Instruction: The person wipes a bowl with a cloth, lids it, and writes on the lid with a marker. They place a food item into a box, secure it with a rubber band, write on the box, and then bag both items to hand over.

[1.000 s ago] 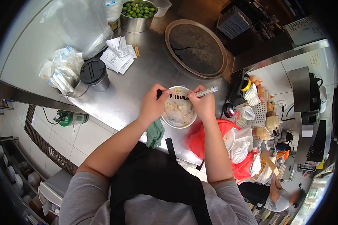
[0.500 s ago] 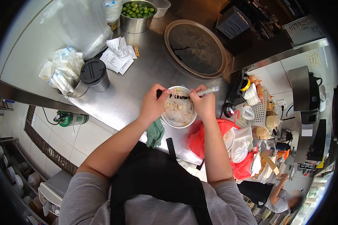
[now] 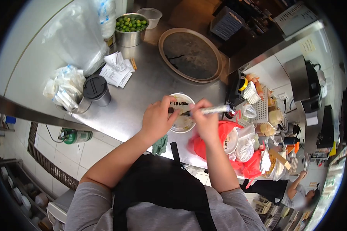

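Observation:
A round white container (image 3: 182, 127) with a clear lid and black handwriting stands on the steel counter. My left hand (image 3: 157, 117) is at its left side, a small black cap pinched between thumb and fingers. In my right hand (image 3: 205, 119) is a white marker (image 3: 216, 110), held over the lid's right part with its tip pointing left. A green cloth (image 3: 160, 145) lies at the counter's front edge, below the container. Just right of my right wrist, a red plastic bag (image 3: 199, 146) surrounds another lidded container (image 3: 231, 141).
On the steel counter (image 3: 131, 111) are a black-lidded cup (image 3: 97, 90), paper slips (image 3: 117, 71), a pot of green limes (image 3: 130, 36) and a round tray (image 3: 191, 56). A basket of bottles (image 3: 263, 111) stands right. Another person (image 3: 295, 192) is at lower right.
The marker has come off my right hand's outer side and now points at the lid. My left hand holds the black cap near the lid. The whole view has shifted slightly.

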Demonstrator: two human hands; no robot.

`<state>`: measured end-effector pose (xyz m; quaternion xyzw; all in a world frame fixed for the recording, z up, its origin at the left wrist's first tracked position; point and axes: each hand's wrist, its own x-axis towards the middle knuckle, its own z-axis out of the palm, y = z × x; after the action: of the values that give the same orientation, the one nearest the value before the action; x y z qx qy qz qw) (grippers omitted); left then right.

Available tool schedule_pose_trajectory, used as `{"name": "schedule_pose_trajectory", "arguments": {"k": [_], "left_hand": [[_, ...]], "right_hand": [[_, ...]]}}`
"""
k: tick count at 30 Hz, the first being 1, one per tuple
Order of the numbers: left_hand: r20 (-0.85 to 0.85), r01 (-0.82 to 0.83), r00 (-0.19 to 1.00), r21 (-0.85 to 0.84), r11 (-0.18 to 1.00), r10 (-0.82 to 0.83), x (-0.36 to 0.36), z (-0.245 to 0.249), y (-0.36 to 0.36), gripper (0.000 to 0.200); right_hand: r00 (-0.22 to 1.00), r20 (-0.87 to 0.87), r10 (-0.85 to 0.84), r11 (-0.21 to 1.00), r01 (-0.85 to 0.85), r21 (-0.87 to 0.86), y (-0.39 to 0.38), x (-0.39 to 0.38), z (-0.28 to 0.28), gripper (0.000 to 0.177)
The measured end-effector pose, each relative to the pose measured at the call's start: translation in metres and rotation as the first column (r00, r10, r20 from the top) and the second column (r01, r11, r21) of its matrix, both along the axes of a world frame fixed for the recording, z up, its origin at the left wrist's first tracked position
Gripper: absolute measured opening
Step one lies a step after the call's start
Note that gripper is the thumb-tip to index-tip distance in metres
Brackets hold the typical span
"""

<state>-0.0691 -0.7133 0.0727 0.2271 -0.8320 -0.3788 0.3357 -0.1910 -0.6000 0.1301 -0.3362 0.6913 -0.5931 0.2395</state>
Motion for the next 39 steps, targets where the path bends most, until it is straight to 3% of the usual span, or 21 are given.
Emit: {"name": "schedule_pose_trajectory", "arguments": {"k": [2,6,8,10,11,14,15,17,22,23,24,25,26,28,29,32,34,35,37,38,39], "left_hand": [[0.027,0.076,0.997,-0.103,0.992,-0.074,0.001,0.007,0.005,0.036],[-0.053,0.168,0.982,-0.214,0.962,-0.183,0.003,0.023,0.020,0.038],[-0.068,0.251,0.964,-0.089,0.964,-0.257,0.008,0.020,0.028,0.037],[-0.075,0.325,0.942,-0.041,0.945,-0.328,0.023,0.016,0.036,0.037],[0.020,0.383,0.923,0.055,0.922,-0.384,0.032,0.013,0.038,0.037],[0.184,0.483,0.837,0.194,0.854,-0.515,0.049,0.014,0.038,0.035],[0.162,0.539,0.813,0.152,0.829,-0.559,0.052,0.013,0.039,0.035],[0.113,0.614,0.780,0.053,0.788,-0.615,0.052,0.019,0.040,0.032],[0.230,0.622,0.782,-0.349,0.701,-0.579,0.042,0.038,0.037,0.026],[0.290,0.597,0.799,-0.479,0.643,-0.526,0.041,0.041,0.035,0.023],[0.292,0.602,0.795,-0.483,0.636,-0.531,0.040,0.044,0.034,0.023],[0.271,0.593,0.797,-0.525,0.611,-0.540,0.039,0.046,0.032,0.019],[0.251,0.582,0.796,-0.564,0.585,-0.550,0.038,0.048,0.031,0.015],[0.214,0.562,0.795,-0.611,0.558,-0.567,0.034,0.048,0.027,0.014],[0.172,0.530,0.798,-0.655,0.538,-0.577,0.032,0.047,0.025,0.013],[0.134,0.510,0.745,-0.746,0.429,-0.653,0.023,0.032,0.014,0.027],[0.081,0.493,0.758,-0.722,0.486,-0.648,0.013,0.030,0.007,0.029],[0.032,0.467,0.789,-0.680,0.565,-0.614,0.008,0.028,0.003,0.032],[-0.197,0.286,0.909,-0.345,0.894,-0.366,0.001,0.008,-0.011,0.055],[-0.267,0.316,0.909,-0.057,0.947,-0.320,-0.005,-0.016,-0.021,0.059],[-0.308,0.329,0.918,0.240,0.913,-0.249,-0.010,-0.043,-0.030,0.064]], "right_hand": [[0.982,-0.189,-0.001,0.999,-0.009,-0.053,0.001,0.018,0.003,0.021],[1.000,-0.026,-0.011,0.999,0.012,0.041,0.009,0.034,0.011,0.023],[0.981,-0.194,0.016,0.999,-0.010,0.032,0.024,0.040,0.005,0.028],[0.968,-0.213,0.135,0.980,-0.098,0.175,0.046,0.048,0.016,0.029],[0.979,-0.146,0.140,0.989,-0.130,0.073,0.059,0.053,0.013,0.038],[0.993,-0.117,-0.026,0.990,0.042,0.137,0.104,0.060,0.039,0.044],[0.993,-0.111,-0.038,0.989,0.053,0.136,0.113,0.065,0.045,0.044],[0.896,-0.433,0.098,0.944,0.053,0.324,0.125,0.078,0.051,0.034],[0.795,-0.581,0.176,0.894,0.118,0.432,0.130,0.105,0.025,0.025],[0.991,-0.089,0.100,0.924,-0.060,0.377,0.130,0.107,0.017,0.027],[0.899,0.434,0.067,0.956,-0.182,0.231,0.130,0.110,0.013,0.030],[0.628,0.778,0.014,0.970,-0.197,0.142,0.128,0.115,0.017,0.034],[0.627,0.779,0.011,0.973,-0.187,0.137,0.127,0.118,0.015,0.034],[0.119,0.987,0.109,0.990,-0.100,-0.098,0.126,0.124,0.012,0.035],[0.095,0.988,0.123,0.990,-0.083,-0.115,0.124,0.129,0.010,0.036],[0.125,0.989,0.082,0.996,-0.042,-0.078,0.122,0.127,0.004,0.034],[0.623,0.783,-0.011,0.999,-0.020,0.029,0.124,0.114,-0.011,0.032],[0.757,0.643,-0.119,0.991,0.052,0.122,0.124,0.101,-0.020,0.033],[0.920,0.284,-0.270,0.940,0.188,0.283,0.121,0.074,-0.056,0.038],[0.951,0.088,-0.298,0.902,0.249,0.353,0.116,0.064,-0.082,0.043],[0.942,0.088,-0.325,0.896,0.276,0.348,0.108,0.055,-0.106,0.043]]}}
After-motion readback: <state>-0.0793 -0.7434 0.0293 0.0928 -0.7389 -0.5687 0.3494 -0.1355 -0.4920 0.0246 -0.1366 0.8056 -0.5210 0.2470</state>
